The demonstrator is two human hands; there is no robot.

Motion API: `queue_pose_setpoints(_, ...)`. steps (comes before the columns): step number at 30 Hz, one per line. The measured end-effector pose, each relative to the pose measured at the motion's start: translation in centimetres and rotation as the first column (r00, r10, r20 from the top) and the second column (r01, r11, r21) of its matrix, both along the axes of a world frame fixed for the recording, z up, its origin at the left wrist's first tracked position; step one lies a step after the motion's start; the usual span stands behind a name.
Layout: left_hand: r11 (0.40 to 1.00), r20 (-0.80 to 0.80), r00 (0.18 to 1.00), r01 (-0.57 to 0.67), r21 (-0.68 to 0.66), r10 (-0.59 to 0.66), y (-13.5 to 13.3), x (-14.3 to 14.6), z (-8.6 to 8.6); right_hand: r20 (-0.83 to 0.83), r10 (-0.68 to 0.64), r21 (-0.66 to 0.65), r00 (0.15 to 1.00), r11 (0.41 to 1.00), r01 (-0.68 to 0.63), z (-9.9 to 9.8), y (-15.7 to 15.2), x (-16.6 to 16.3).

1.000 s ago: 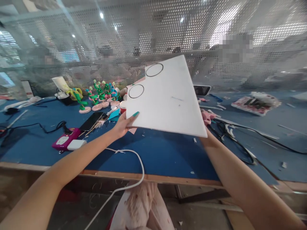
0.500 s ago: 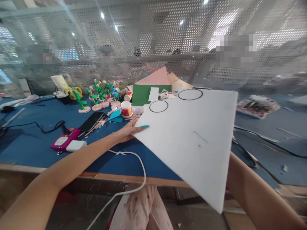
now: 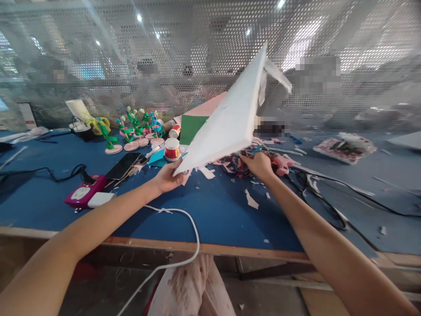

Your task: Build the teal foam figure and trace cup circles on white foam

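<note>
A white foam board is tipped up steeply on edge above the blue table. My left hand pinches its lower left corner. My right hand grips its lower right corner, just over a heap of coloured scraps and cables. Only the board's thin edge and blank side face me. White paper scraps lie on the table below it.
Behind the board lie green and pink sheets. Left of it stand a red-labelled cup, spiral flower crafts, a phone and a magenta device. A white cable hangs over the front edge. Black cables run right.
The board has swung from lying nearly flat towards me to standing steeply on edge; its circled face no longer shows. My right hand has come into view from under it.
</note>
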State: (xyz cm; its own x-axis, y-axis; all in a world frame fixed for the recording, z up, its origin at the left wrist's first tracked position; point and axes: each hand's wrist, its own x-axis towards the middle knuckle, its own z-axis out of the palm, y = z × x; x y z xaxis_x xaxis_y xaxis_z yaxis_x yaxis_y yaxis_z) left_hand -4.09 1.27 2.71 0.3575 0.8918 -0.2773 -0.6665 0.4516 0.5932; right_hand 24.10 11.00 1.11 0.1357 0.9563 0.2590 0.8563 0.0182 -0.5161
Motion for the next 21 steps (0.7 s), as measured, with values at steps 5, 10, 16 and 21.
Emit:
queue_pose_setpoints(5, 0.997, 0.051, 0.997, -0.049, -0.054, 0.052, -0.1, 0.2, 0.5, 0.157, -0.028, -0.037, 0.987, 0.999, 0.035, 0.7, -0.6, -0.3)
queue_pose_setpoints(10, 0.993, -0.01, 0.995, -0.097, -0.06, 0.096, 0.0, 0.2, 0.5, 0.115, 0.042, -0.144, 0.992, 0.989, -0.026, 1.2, -1.1, -0.9)
queue_pose_setpoints(16, 0.99, -0.029, 0.992, -0.128, -0.063, 0.127, 0.0, 0.5, 0.8, -0.004, 0.005, -0.133, 1.0, 0.991, -0.006, 1.0, -1.0, -0.7)
queue_pose_setpoints(21, 0.988, -0.011, 0.992, -0.126, -0.084, 0.126, -0.1, 0.5, 0.9, -0.526, -0.071, -0.155, 0.847, 0.988, -0.013, 1.3, -0.8, -1.0)
